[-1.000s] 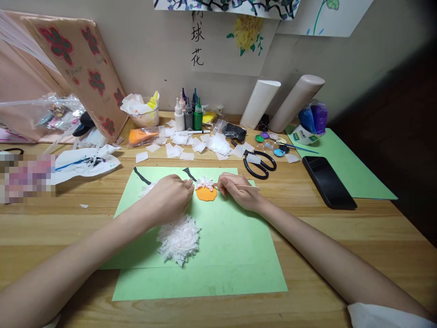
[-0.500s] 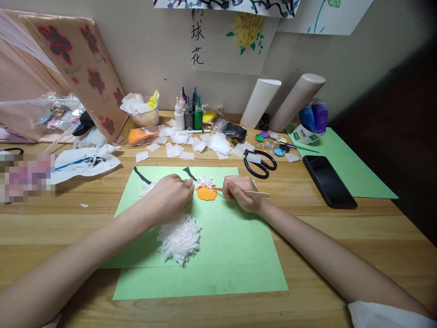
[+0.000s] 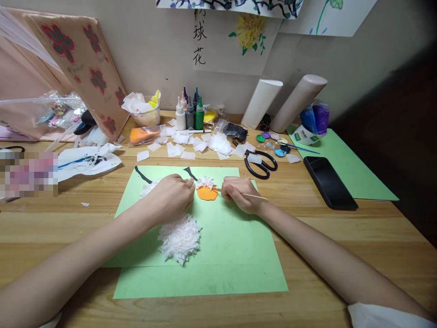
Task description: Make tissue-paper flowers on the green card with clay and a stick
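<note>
"Largest first?"

"Wooden table (image 3: pixel 317 300), one, bearing everything. Green paper (image 3: pixel 235 250), overlapping sheets, flat in front of me."

"Hands?"

"Two. My left hand (image 3: pixel 170 196): fingers curled downward, over the green paper; whether it pinches anything I cannot tell. My right hand (image 3: pixel 241 193): clenched around the wooden stick, last entry."

"Next sizes?"

"White paper puff (image 3: pixel 180 239), ruffled, on the green paper, nearer me than the orange piece. Scissors (image 3: pixel 261 177), black-handled, on the table beyond my right hand."

"And the smallest?"

"Orange piece (image 3: pixel 207 193), flat, on the green paper between my hands; white tuft (image 3: pixel 205 182) along its far edge. Wooden stick (image 3: pixel 254 197), slim, its tip at the orange piece."
</note>
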Tool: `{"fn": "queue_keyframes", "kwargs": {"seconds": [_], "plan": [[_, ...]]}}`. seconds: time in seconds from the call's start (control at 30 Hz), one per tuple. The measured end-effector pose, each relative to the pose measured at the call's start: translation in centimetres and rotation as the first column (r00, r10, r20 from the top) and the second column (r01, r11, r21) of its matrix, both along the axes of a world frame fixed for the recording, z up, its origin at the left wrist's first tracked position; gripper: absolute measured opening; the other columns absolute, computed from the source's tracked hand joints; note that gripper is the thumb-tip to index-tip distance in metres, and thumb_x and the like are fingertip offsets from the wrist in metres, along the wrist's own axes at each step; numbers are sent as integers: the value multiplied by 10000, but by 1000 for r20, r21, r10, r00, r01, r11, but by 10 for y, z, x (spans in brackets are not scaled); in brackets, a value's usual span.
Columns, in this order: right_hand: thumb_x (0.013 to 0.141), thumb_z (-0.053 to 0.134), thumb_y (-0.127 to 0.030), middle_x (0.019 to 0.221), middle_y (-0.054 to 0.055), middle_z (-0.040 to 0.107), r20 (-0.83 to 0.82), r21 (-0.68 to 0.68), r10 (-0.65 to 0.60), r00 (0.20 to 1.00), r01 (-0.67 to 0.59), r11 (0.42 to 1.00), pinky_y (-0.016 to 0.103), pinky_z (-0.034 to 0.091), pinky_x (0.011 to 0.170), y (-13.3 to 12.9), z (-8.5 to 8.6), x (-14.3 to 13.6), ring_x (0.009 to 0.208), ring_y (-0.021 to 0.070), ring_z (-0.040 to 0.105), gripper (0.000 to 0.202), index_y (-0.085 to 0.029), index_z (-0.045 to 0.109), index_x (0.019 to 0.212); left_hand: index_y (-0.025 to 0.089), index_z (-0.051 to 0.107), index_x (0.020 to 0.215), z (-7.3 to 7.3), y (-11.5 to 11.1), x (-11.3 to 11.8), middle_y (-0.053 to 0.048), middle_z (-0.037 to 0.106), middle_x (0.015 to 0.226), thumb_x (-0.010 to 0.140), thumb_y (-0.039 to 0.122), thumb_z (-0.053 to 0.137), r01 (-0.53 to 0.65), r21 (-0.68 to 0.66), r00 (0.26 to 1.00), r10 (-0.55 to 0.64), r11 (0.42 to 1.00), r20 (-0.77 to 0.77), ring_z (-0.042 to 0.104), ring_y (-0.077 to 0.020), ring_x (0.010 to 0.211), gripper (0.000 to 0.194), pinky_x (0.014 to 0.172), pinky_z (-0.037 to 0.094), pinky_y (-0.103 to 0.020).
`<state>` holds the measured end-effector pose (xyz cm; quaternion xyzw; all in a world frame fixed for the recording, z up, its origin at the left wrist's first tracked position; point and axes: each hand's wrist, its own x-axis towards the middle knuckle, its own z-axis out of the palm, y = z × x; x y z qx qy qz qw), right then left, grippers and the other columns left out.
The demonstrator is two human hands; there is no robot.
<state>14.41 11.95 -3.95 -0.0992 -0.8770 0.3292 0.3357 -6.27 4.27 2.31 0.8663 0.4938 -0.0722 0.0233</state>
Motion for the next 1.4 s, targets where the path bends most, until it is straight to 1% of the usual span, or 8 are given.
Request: {"fn": "queue_keyframes", "kwargs": {"seconds": [0.33,0.6,0.73,0.83,0.9,1.03,1.13,1.4], "plan": [[994,221,-311,573,-3,474,82,3,-72,994,72,997,264,349,596,1,3,-2,567,122,427,435,-202,418,622,125,636,826,1,0,1,-116,674,762,835,121,441,5,-10,1000,-5,1000,-9,640,-214,765,195,781,442,-330],[979,243,-400,562,-9,466,105,-232,-118,987,140,963,265,357,588,3,1,-1,542,115,438,494,-195,456,583,126,635,823,1,0,1,-116,673,792,853,127,424,2,-17,1000,-2,1000,-18,638,-208,759,213,786,444,-334],[960,244,-460,520,-13,465,2,-378,-365,931,338,862,267,377,568,17,1,8,507,125,450,536,-201,467,548,122,627,830,1,0,0,-116,665,772,859,127,414,4,-2,1000,-4,1000,-27,633,-208,744,216,773,443,-333],[898,458,-415,687,14,582,17,-196,-596,803,587,786,287,417,669,36,3,16,678,165,548,323,-206,547,668,122,621,829,0,0,0,-117,661,771,856,124,415,9,0,999,-9,1000,-32,628,-209,732,208,759,441,-335],[836,571,-350,830,41,627,45,-53,-655,754,656,753,318,434,750,47,3,18,824,204,573,151,-211,579,778,123,616,823,0,-1,0,-117,659,779,849,115,420,12,1,999,-12,1000,-32,625,-208,725,198,751,439,-334],[811,605,-292,1006,78,635,195,41,-555,808,559,828,367,448,823,54,1,17,977,236,558,140,-226,594,935,125,606,802,1,-2,0,-109,650,767,832,95,431,17,6,999,-17,1000,-29,617,-200,711,180,745,435,-325],[848,558,-269,977,73,635,249,90,-476,844,469,879,362,439,834,51,2,14,989,230,543,74,-221,593,892,125,601,781,1,-2,1,-105,643,749,822,85,428,20,18,999,-20,1000,-26,611,-193,692,182,738,434,-322],[838,541,-187,850,55,632,189,130,-464,865,447,885,290,420,712,47,-2,12,807,193,566,31,-189,569,850,116,608,777,1,-3,0,-121,645,744,814,87,424,17,36,1000,-17,999,5,611,-203,655,190,703,439,-334]]}}
